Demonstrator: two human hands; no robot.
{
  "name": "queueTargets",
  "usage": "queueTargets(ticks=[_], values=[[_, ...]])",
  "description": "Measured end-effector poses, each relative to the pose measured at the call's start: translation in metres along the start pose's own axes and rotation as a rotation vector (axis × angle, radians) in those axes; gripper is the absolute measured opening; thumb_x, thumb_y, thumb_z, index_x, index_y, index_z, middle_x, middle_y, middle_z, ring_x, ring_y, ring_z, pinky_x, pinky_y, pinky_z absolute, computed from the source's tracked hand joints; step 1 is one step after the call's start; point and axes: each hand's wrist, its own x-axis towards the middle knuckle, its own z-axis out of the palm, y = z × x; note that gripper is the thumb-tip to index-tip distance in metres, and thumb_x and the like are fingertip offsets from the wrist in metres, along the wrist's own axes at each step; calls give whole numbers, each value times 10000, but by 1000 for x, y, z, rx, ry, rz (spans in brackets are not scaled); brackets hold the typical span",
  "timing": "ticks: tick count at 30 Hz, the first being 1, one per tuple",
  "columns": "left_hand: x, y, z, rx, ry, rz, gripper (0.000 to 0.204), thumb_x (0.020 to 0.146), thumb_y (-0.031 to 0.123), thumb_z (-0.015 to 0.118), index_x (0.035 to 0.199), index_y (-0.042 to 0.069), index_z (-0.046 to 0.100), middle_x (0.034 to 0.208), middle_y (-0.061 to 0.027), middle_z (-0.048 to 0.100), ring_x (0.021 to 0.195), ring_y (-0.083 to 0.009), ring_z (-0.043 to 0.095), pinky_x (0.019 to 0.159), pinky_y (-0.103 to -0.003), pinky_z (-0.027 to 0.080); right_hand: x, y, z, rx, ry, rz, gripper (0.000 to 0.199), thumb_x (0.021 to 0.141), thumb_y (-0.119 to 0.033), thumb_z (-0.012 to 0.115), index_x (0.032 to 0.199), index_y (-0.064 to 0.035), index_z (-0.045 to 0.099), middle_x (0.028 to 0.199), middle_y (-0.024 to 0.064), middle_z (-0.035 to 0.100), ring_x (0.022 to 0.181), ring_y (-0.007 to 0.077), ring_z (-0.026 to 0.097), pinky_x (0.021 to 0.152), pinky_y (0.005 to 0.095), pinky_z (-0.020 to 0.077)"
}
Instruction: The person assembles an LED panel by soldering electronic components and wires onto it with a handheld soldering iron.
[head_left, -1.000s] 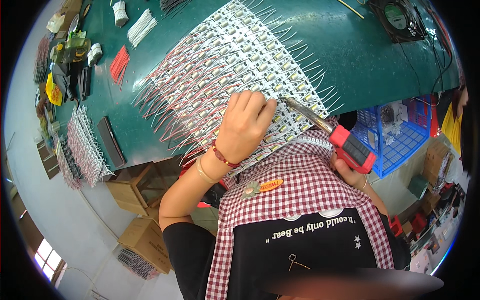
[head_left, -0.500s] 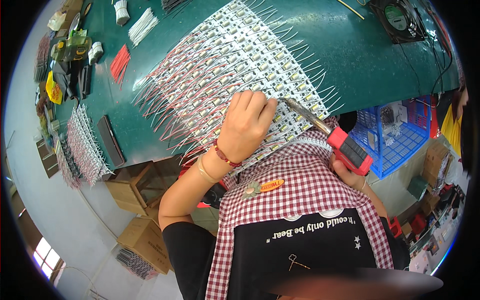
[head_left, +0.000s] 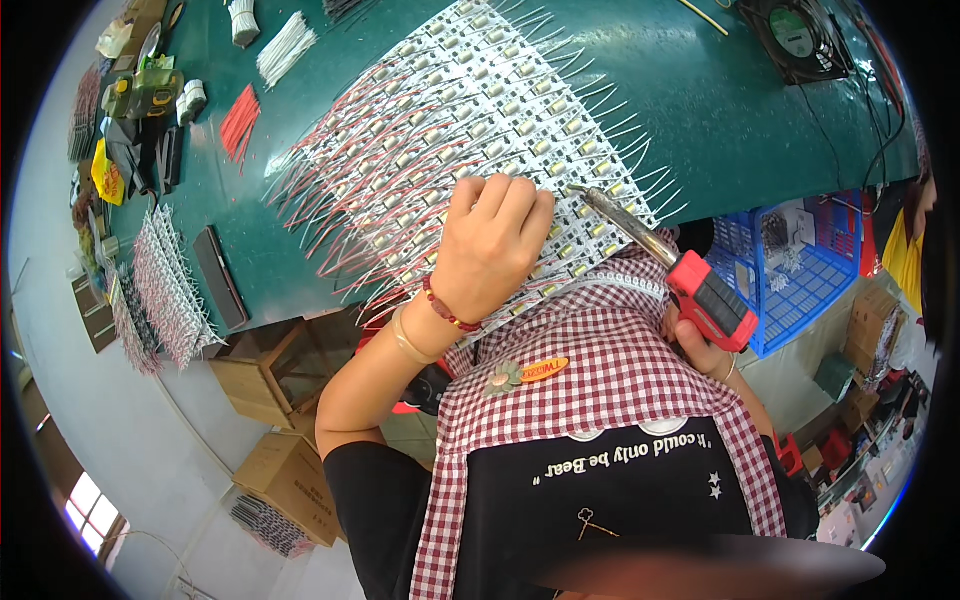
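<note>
A white circuit board panel (head_left: 530, 92), set with rows of small parts, lies on the green table. Red and white wires fan out along its left side, and short pale wires stick out on the right. My left hand (head_left: 495, 232) rests over the panel's lower middle with its fingers closed; whatever they pinch is hidden beneath them. My right hand (head_left: 700, 350) grips a red and black soldering iron (head_left: 712, 298). The iron's metal tip points up and left over the panel, a little right of my left fingertips. Whether it touches the board I cannot tell.
Bundles of white wires (head_left: 286, 50) and red wires (head_left: 239, 124) lie at the left. Nearby are a long dark case (head_left: 221, 278) and stacked wired boards (head_left: 175, 290). A black fan (head_left: 797, 40) stands far right, above a blue plastic basket (head_left: 775, 300).
The soldering iron and my right hand have shifted slightly right, taking the tip away from my left fingertips. My left hand stays nearly in place.
</note>
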Motion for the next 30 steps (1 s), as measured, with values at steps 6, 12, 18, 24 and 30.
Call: queueTargets(ticks=[6, 12, 18, 24, 30], values=[[-1, 12, -9, -19, 35, 25, 268, 739, 34, 632, 1000, 40, 692, 791, -28, 496, 758, -195, 523, 708, -347, 405, -4, -4, 1, 88, 42, 34, 194, 804, -203, 697, 833, -17, 648, 744, 78, 638, 651, 229, 618, 612, 328, 479], [-8, 15, 2, -134, 4, -43, 279, 737, 13, 626, 1009, 19, 687, 775, -43, 468, 725, -206, 497, 681, -350, 395, -11, 5, -5, -22, -19, 11, 191, 788, -210, 695, 822, -29, 644, 756, 78, 641, 665, 253, 616, 608, 350, 476], [-8, 16, 4, -119, -9, -41, 273, 743, 5, 626, 1010, 14, 685, 773, -51, 457, 729, -211, 495, 683, -348, 393, -16, 16, -5, -85, -23, -24, 163, 759, -183, 700, 819, -40, 650, 760, 76, 637, 650, 267, 610, 589, 359, 471], [-8, 17, 3, -102, -21, -44, 272, 743, -3, 629, 1010, 11, 679, 779, -53, 458, 734, -213, 494, 687, -346, 394, -15, 12, -1, -167, 11, -56, 164, 725, -167, 708, 813, -42, 650, 746, 73, 628, 643, 269, 609, 577, 363, 469], [-7, 17, 4, -113, -14, -36, 269, 747, 3, 626, 1012, 10, 675, 786, -52, 467, 739, -215, 494, 695, -350, 399, -21, 11, -7, -73, -22, 4, 176, 732, -196, 703, 792, -43, 640, 740, 70, 627, 644, 266, 602, 584, 361, 466]])
